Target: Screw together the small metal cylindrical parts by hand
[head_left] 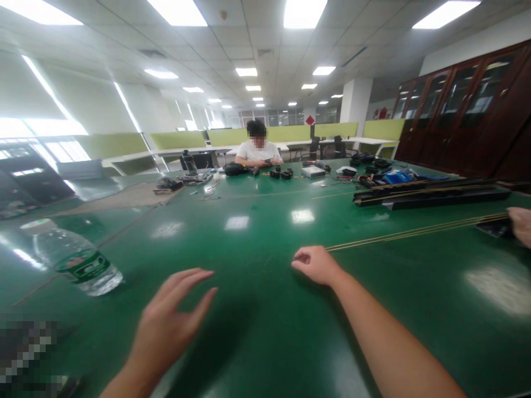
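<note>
My right hand (317,265) is curled closed low over the green table (265,337). Several thin, gold-coloured rods (415,230) run from behind its fingers toward the right edge, and it appears to grip their ends; the ends themselves are hidden. Another person's hand (520,225) is at the far end of these rods, partly out of frame. To the left, my left hand (170,309) hovers above the table with thumb and fingers apart, holding nothing. A clear water bottle (85,265) with a green label and white cap stands beyond it on the left.
Long black channel-shaped bars (435,193) lie at the right, with more thin rods across them. A blue item (400,176) and tangled gear are behind. Across the table sits a person in white (259,150), near small black parts (282,172) and a white box (313,172).
</note>
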Motion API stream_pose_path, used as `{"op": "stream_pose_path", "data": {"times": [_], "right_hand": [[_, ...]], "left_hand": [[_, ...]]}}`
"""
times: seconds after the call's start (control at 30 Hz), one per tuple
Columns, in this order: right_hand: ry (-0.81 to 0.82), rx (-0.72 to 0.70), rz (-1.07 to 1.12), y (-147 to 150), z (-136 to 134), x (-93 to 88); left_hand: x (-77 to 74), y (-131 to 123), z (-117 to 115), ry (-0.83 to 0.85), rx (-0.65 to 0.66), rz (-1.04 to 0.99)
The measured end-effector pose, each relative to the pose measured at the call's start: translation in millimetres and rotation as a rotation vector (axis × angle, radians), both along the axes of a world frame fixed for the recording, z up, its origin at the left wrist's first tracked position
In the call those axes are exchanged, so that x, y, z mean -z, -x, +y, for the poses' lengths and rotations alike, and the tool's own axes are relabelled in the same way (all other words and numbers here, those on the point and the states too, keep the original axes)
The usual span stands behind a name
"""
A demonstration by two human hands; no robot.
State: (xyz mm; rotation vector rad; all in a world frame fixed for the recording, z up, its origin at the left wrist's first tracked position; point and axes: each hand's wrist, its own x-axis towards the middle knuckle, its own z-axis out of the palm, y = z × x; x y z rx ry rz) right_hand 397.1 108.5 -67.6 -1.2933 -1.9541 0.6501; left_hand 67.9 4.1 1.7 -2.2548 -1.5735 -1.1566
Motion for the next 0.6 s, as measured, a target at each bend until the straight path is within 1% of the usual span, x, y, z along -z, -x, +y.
{"op": "stream_pose_path", "data": {"times": [0.03,0.1,0.17,0.23,0.3,0.4,0.47,0.53,0.6], "right_hand": [[-0.003,-0.007,0.0,0,0,-0.2],[-0.015,-0.034,0.007,-1,2,0.3],[-0.033,-0.078,0.017,-2,3,2.0],[-0.048,-0.124,0.009,-3,4,4.2],[-0.045,-0.149,-0.011,-4,5,5.8],[-0.002,-0.15,0.008,-4,4,4.6],[0.044,-0.16,0.062,-4,3,2.1],[0.091,-0.176,0.105,-3,2,-0.6],[0.123,-0.173,0.119,-3,1,-2.3]], "left_hand": [[6.3,-21,11,0.065,0.113,0.063],[19.3,-64,38,0.17,0.282,0.206],[31.6,-103,61,0.204,0.431,0.324],[42.2,-132,76,0.197,0.549,0.384],[50.2,-151,85,0.198,0.605,0.383],[54.3,-162,91,0.224,0.591,0.325],[50.6,-157,92,0.247,0.557,0.275],[41.8,-140,89,0.276,0.486,0.196],[29.1,-111,80,0.309,0.373,0.075]]}}
